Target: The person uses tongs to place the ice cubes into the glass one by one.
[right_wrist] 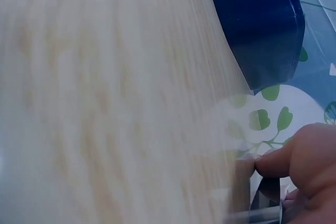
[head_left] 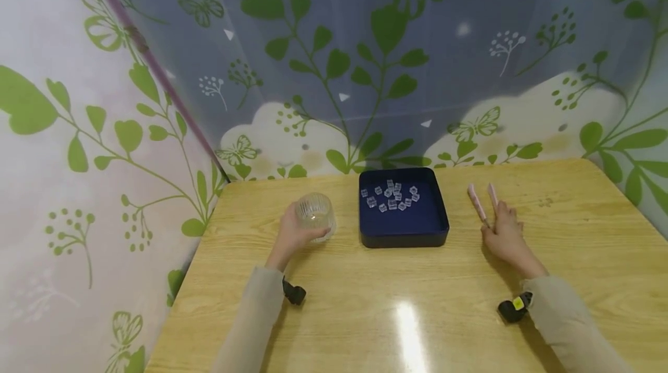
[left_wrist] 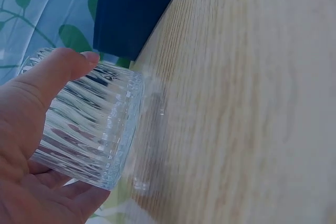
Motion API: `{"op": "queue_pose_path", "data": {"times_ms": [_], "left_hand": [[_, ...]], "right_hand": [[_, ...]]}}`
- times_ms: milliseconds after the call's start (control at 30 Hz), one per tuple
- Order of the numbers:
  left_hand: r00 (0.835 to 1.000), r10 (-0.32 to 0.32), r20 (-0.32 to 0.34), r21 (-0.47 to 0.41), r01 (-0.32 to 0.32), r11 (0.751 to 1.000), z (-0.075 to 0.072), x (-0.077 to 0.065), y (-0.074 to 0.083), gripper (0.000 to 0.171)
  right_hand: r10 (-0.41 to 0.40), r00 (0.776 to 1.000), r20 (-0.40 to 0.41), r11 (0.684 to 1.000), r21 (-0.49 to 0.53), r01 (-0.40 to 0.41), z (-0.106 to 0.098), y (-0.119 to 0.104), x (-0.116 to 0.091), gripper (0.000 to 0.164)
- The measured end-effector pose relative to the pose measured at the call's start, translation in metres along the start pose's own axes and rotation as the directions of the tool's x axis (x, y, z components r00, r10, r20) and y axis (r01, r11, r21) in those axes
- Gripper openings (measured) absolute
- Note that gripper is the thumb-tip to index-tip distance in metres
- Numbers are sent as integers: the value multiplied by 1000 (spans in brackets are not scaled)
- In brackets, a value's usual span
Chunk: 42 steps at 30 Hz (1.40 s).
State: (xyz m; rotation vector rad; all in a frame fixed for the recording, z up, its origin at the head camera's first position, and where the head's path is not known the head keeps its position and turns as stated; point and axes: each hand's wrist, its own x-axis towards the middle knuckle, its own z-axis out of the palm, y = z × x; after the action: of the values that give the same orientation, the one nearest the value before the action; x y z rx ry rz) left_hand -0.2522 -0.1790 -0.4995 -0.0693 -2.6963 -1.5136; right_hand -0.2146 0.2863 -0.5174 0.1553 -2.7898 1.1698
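Glass, clear and ribbed, forms the tumbler (head_left: 315, 208) left of centre in the head view; the left hand (head_left: 295, 229) curls round its side, thumb across the near face. Right of centre, the right hand (head_left: 506, 239) pinches pink-ended tongs (head_left: 477, 202), their 2 arms apart and pointing toward the top of the frame. Mid-frame, a dark blue tray (head_left: 403, 241) holds small clear cubes (head_left: 392, 205) in its upper part. Those cubes look the likeliest trouble: hard and probably slick, they could twist free of the tongs if caught by a corner or squeezed unevenly. Several crowd together, so nudging 1 might scatter its neighbours. Coming in too low, the tongs could knock the tray's raised wall. A loosened left-hand hold might let the tumbler slip or tip; whether its base meets the table (head_left: 365, 303), I cannot tell.
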Motion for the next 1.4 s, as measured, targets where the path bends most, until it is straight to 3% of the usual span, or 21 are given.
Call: {"op": "queue_pose_path", "data": {"times_ms": [233,533,967,1200,1400], "left_hand": [[1000,-8,23,19,7,1000,1,-15,1,94],[998,-13,64,-5,13,1000,2,-35,5,95],[993,-1,119,3,1,1000,5,-57,16,96],[990,11,142,-22,-8,1000,9,-66,19,94],[985,44,165,-45,-37,998,19,-75,20,94]], "right_hand": [[78,994,83,992,90,-86,-7,-4,-3,73],[159,977,141,985,45,-167,-22,-11,-7,75],[106,978,181,990,78,-121,-40,-37,-10,77],[78,989,128,996,40,-84,-44,-49,-12,67],[-14,999,46,1000,-15,15,-48,-61,-13,57]]}}
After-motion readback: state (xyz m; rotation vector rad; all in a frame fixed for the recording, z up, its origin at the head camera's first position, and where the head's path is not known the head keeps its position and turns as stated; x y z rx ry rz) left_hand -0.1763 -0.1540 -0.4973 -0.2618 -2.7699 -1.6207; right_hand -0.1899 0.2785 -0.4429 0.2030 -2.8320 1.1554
